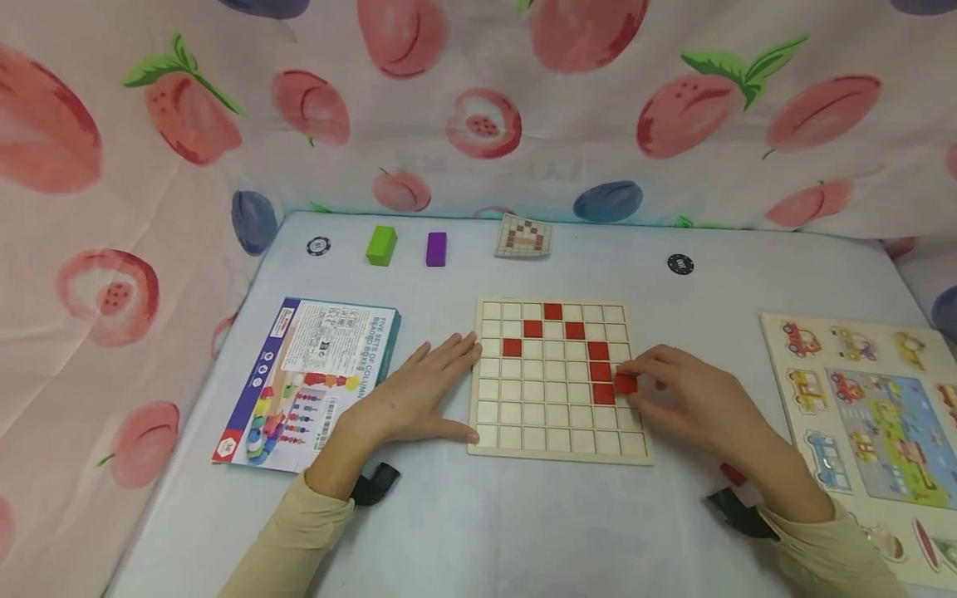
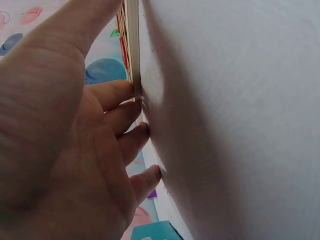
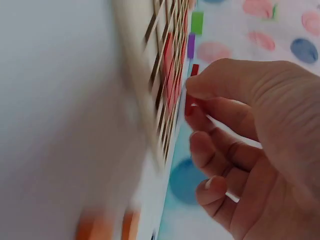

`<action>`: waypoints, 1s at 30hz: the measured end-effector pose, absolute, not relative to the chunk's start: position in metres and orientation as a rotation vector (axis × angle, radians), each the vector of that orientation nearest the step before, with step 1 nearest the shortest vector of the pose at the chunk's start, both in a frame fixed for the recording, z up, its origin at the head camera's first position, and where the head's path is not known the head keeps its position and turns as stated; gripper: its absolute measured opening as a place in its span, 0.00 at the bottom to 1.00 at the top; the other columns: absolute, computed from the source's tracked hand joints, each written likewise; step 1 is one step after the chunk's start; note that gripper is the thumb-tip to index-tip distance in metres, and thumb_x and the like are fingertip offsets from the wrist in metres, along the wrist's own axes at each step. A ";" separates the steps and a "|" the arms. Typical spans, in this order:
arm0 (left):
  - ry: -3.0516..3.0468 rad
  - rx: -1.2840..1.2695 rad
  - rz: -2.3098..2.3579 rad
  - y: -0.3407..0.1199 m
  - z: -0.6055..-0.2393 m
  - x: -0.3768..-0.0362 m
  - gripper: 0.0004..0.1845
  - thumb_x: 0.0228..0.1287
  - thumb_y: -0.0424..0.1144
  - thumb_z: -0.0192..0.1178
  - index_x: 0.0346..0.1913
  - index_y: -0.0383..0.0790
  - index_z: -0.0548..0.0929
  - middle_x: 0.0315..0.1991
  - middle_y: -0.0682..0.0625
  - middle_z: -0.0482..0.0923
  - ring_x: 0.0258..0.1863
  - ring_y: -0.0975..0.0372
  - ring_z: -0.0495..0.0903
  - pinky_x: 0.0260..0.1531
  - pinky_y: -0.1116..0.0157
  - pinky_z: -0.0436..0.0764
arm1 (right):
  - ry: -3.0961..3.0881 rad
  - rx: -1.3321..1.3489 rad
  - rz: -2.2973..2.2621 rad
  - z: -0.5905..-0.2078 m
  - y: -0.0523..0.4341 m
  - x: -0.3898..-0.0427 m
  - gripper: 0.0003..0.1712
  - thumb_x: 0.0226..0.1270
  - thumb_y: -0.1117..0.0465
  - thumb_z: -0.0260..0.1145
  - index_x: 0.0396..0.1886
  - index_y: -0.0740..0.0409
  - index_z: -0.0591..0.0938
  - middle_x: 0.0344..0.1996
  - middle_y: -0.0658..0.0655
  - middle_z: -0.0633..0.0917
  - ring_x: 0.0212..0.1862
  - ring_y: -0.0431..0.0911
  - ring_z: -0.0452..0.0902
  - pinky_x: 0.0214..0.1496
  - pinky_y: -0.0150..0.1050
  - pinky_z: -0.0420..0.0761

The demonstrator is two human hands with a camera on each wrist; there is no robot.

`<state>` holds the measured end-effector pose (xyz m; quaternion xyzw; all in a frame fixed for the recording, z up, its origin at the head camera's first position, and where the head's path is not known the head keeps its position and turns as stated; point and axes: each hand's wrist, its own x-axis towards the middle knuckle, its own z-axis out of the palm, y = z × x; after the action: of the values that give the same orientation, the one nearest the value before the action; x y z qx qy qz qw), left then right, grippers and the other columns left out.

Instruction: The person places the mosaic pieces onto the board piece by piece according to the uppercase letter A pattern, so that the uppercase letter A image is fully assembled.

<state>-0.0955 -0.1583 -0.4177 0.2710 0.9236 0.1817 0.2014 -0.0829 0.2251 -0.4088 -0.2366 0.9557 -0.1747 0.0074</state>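
Note:
A wooden grid board (image 1: pixel 523 415) lies mid-table, with several red square tiles (image 1: pixel 600 371) set in its cells in a slanting line that bends down the right side. My right hand (image 1: pixel 691 399) pinches another red tile (image 1: pixel 625 384) between thumb and fingers, at the board's right edge beside the lowest placed tiles. In the right wrist view that tile (image 3: pixel 188 104) shows on edge between thumb and fingertips. My left hand (image 1: pixel 419 394) has its fingers spread, with fingertips and thumb at the board's left edge. The left wrist view shows those fingertips (image 2: pixel 134 91) against the board's side.
A patterned card (image 1: pixel 523 237) stands behind the board, near a purple block (image 1: pixel 436 249) and a green block (image 1: pixel 381 246). Two round chips lie farther out. A printed box (image 1: pixel 321 374) is left, a vehicle puzzle (image 1: pixel 815 407) right. Red pieces (image 1: pixel 733 474) lie under my right wrist.

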 end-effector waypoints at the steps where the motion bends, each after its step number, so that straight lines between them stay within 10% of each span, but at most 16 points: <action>1: 2.581 0.756 0.505 -0.158 -0.418 -0.096 0.64 0.57 0.64 0.77 0.87 0.41 0.53 0.90 0.48 0.42 0.90 0.52 0.43 0.89 0.42 0.45 | 2.981 -0.759 -0.544 -0.409 0.215 -0.086 0.19 0.64 0.58 0.78 0.55 0.48 0.91 0.48 0.51 0.89 0.40 0.42 0.79 0.36 0.38 0.82; 20: 2.571 0.760 0.509 -0.156 -0.420 -0.097 0.64 0.58 0.65 0.76 0.87 0.42 0.52 0.90 0.49 0.42 0.90 0.53 0.42 0.89 0.43 0.46 | 2.859 -0.957 -0.513 -0.416 0.100 -0.117 0.15 0.69 0.58 0.75 0.55 0.47 0.91 0.51 0.50 0.90 0.53 0.47 0.88 0.43 0.43 0.90; 30: 2.581 0.759 0.507 -0.159 -0.417 -0.096 0.64 0.58 0.65 0.76 0.87 0.41 0.53 0.90 0.48 0.43 0.90 0.52 0.43 0.88 0.42 0.46 | 2.864 -0.957 -0.508 -0.418 0.097 -0.123 0.04 0.68 0.57 0.77 0.40 0.43 0.93 0.44 0.46 0.89 0.41 0.42 0.87 0.36 0.36 0.85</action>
<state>-0.0959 -0.1586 -0.4172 0.2716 0.9236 0.1813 0.2007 -0.1233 0.0971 -0.4179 -0.3123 0.9345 -0.1659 0.0399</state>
